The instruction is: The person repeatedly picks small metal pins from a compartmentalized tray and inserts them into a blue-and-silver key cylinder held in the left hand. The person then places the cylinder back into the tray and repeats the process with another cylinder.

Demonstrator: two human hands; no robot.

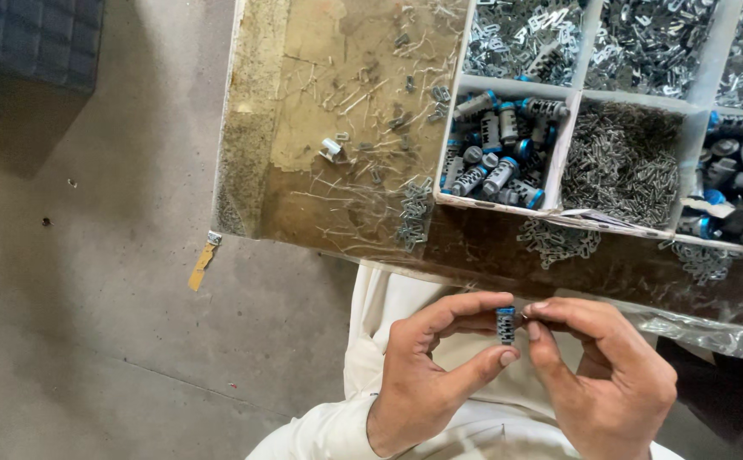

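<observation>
My left hand (431,370) pinches a small grey cylinder with blue slots (506,324) between thumb and forefinger, below the table edge and above my lap. My right hand (605,375) meets it from the right, its fingertips touching the cylinder's side. Whether the right fingers hold a small metal piece is too small to tell. Straight above, a white divided tray (569,96) holds a compartment of similar grey and blue cylinders (499,149).
Other tray compartments hold small metal clips (622,162) and bent metal parts (644,38); dark cylinders (742,183) fill the right one. Loose clips and a small metal part (330,149) lie on the worn tabletop (303,102). Concrete floor (90,255) lies left.
</observation>
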